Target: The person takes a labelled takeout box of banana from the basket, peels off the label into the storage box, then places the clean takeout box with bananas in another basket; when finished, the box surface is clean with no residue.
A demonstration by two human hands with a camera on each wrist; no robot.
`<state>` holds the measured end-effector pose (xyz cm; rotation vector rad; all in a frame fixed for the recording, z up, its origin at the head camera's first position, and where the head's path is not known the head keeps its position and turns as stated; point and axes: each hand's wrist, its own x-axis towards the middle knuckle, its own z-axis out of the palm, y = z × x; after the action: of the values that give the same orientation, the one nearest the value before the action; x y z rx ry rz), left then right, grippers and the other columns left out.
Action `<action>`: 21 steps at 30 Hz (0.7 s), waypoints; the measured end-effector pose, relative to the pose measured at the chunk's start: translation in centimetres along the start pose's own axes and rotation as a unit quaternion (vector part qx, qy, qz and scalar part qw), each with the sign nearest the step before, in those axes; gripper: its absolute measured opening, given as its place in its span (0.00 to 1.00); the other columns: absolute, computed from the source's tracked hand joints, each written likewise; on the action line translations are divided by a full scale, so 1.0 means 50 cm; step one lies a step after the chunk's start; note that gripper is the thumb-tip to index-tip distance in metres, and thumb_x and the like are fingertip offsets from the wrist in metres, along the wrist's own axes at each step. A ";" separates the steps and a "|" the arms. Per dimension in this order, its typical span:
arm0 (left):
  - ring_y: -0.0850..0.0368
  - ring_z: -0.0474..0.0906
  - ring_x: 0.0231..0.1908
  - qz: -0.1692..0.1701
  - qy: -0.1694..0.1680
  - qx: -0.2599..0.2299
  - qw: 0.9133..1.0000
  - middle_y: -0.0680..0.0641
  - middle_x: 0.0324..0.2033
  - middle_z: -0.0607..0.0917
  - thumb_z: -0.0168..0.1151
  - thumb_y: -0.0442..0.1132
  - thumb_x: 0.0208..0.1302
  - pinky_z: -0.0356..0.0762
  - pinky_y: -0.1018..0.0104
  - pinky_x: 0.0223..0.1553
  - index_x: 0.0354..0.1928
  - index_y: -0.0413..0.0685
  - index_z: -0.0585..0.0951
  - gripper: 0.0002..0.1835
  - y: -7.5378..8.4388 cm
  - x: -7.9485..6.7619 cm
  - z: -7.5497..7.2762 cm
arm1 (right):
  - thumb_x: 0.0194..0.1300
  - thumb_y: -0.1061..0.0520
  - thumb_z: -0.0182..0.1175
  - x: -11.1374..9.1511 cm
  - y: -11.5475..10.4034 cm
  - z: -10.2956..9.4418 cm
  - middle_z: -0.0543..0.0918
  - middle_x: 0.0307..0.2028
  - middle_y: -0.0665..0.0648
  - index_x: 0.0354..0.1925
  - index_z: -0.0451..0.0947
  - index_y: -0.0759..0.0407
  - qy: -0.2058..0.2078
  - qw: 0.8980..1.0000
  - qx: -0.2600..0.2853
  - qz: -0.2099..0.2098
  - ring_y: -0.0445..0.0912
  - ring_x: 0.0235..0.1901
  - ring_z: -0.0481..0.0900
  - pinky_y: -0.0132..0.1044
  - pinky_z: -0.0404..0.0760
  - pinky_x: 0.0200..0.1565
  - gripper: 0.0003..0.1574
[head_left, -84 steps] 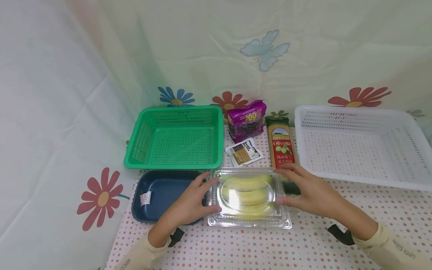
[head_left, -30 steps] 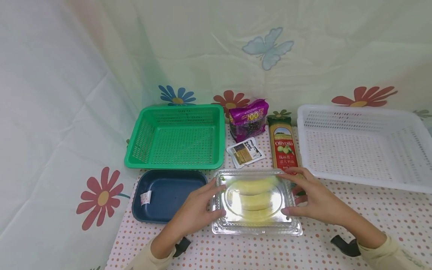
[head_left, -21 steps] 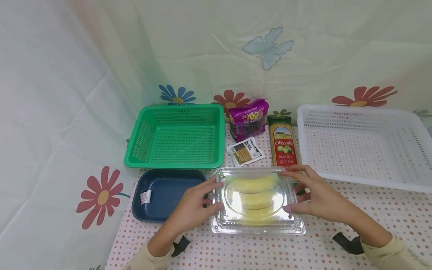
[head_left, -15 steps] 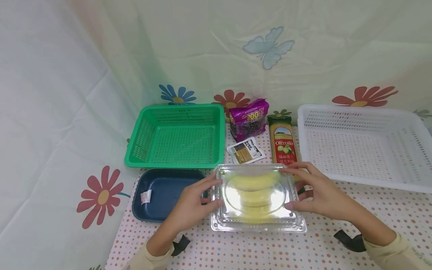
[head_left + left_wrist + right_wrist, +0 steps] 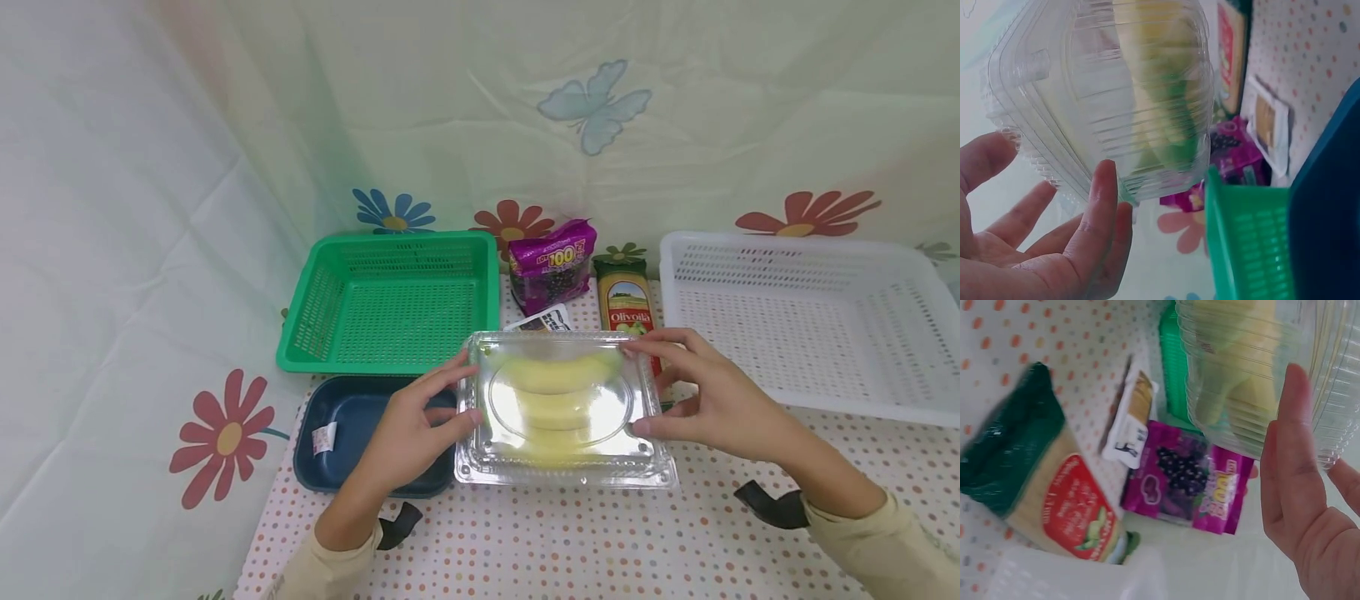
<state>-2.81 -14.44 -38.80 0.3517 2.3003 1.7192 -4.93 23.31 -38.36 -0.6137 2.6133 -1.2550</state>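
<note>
A clear plastic clamshell box (image 5: pixel 562 477) with bananas (image 5: pixel 558 408) inside is held up off the table, its lid closed. My left hand (image 5: pixel 408 429) grips the box's left end, thumb at the near part and fingers along the edge. At the opposite end my right hand (image 5: pixel 712 400) holds it the same way. In the left wrist view, the left fingers (image 5: pixel 1105 194) lie against the ribbed wall and rim. The right wrist view has the right fingers (image 5: pixel 1297 419) against the side wall. The bananas blur through the shiny lid.
A green basket (image 5: pixel 405 368) stands at the back left, a navy tray (image 5: pixel 341 483) before it. Behind the box are a purple bag (image 5: pixel 552 267), a small white packet (image 5: pixel 555 318) and an Olivoilà pasta pack (image 5: pixel 628 304). A white basket (image 5: pixel 810 398) is at the right.
Both hands have raised the banana box off the table and carried it forward and slightly left over the last half second. It now hides more of the white packet and pasta pack.
</note>
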 end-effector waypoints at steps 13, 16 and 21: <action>0.52 0.70 0.67 -0.025 0.038 0.012 0.999 0.67 0.75 0.65 0.68 0.43 0.69 0.83 0.65 0.55 0.70 0.62 0.75 0.28 0.017 0.021 -0.054 | 0.54 0.50 0.80 0.070 -0.034 -0.004 0.64 0.70 0.55 0.74 0.67 0.46 0.008 1.000 0.001 0.004 0.48 0.47 0.75 0.33 0.87 0.35 0.53; 0.51 0.70 0.67 -0.027 0.046 0.001 0.999 0.67 0.74 0.66 0.68 0.42 0.69 0.83 0.62 0.55 0.70 0.62 0.75 0.28 0.015 0.026 -0.067 | 0.55 0.50 0.80 0.085 -0.040 -0.003 0.65 0.69 0.58 0.74 0.67 0.49 0.002 1.000 -0.001 -0.006 0.51 0.49 0.77 0.33 0.87 0.37 0.53; 0.49 0.70 0.68 -0.027 0.066 0.003 0.997 0.62 0.73 0.70 0.67 0.40 0.69 0.81 0.55 0.59 0.71 0.61 0.74 0.29 0.009 0.035 -0.089 | 0.54 0.44 0.79 0.109 -0.059 0.003 0.68 0.67 0.58 0.74 0.68 0.48 0.011 1.000 -0.019 0.014 0.52 0.49 0.84 0.34 0.85 0.39 0.53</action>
<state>-5.95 -17.72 -37.26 0.1784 2.3829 1.7598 -8.94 19.19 -36.08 -0.5700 2.6602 -1.2128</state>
